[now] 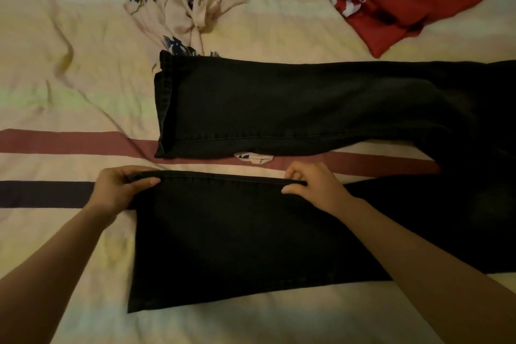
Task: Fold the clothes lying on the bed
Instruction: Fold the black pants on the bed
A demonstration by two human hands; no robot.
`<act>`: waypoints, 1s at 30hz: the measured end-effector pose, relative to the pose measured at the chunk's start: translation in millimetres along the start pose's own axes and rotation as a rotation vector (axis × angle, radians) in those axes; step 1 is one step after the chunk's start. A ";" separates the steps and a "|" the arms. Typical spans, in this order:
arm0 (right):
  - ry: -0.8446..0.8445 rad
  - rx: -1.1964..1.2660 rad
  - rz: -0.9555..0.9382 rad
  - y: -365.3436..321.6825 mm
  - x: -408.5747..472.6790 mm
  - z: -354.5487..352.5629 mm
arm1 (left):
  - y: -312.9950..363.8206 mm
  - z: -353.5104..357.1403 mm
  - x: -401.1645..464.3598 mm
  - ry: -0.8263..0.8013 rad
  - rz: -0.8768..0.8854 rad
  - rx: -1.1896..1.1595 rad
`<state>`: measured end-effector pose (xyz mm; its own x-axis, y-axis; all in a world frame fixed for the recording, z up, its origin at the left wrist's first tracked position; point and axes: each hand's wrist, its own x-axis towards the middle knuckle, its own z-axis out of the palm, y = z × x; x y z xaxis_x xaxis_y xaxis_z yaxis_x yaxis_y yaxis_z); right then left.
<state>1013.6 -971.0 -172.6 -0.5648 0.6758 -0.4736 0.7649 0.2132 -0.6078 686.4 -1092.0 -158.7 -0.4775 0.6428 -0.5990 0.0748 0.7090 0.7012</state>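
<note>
- Left hand (120, 187): fingers curled over the far edge of the near leg of the jeans (279, 109), at the hem corner, thumb on top.
- Right hand (312, 184): pinches the same edge further along.
- Jeans: one pair, black, legs spread apart on the bed (69, 78).
- Pink top (181, 8): one, crumpled, partly under the far leg.
- Red shirt (399, 0): one, folded, far right.

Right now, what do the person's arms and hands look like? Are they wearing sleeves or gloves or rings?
Both arms are bare as far up as the picture shows, so no sleeves are in view. The left hand and the right hand wear no gloves. I can see no watch, bracelet or ring on either one, though the light is dim and the fingers are partly hidden.
</note>
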 end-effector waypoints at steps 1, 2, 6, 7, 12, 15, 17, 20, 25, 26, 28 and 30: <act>-0.038 -0.008 0.012 8.2 -1.6 -3.7 | 1.4 1.4 1.1 0.000 0.003 0.014; -0.059 -0.021 0.034 19.2 -3.9 -9.3 | 2.0 1.9 1.6 0.002 -0.007 0.022; -0.098 -0.108 0.148 69.7 -18.8 -41.5 | -8.2 -0.8 6.1 0.031 -0.087 0.006; -0.140 -0.169 0.162 78.1 -22.8 -48.9 | -11.4 0.1 7.3 0.025 -0.108 -0.001; -0.216 -0.343 0.107 86.1 -30.1 -56.1 | -22.1 0.2 8.3 -0.004 -0.153 0.022; -0.112 -0.180 0.112 83.6 -28.5 -56.6 | -24.8 -6.8 10.8 0.023 -0.138 0.026; 0.007 -0.112 0.120 81.6 -26.0 -59.1 | -27.5 -12.7 12.6 0.029 -0.156 0.023; 0.151 -0.065 0.105 76.2 -17.7 -56.1 | -29.5 -22.8 17.0 0.044 -0.184 0.020; 0.195 -0.164 0.184 69.1 -4.7 -37.5 | -18.3 -20.1 23.4 0.032 -0.186 0.096; 0.190 -0.203 0.207 66.9 -2.7 -35.5 | -14.6 -18.5 23.4 0.019 -0.185 0.122; 0.170 -0.300 0.242 60.2 0.9 -35.1 | -5.8 -17.6 23.6 0.007 -0.176 0.146; 0.151 -0.399 0.232 51.0 4.0 -37.6 | 4.3 -17.4 23.8 0.006 -0.128 0.122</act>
<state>1061.9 -930.8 -181.6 -0.3366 0.8260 -0.4521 0.9411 0.2790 -0.1909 660.1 -1078.8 -163.1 -0.4950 0.5435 -0.6780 0.1181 0.8151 0.5672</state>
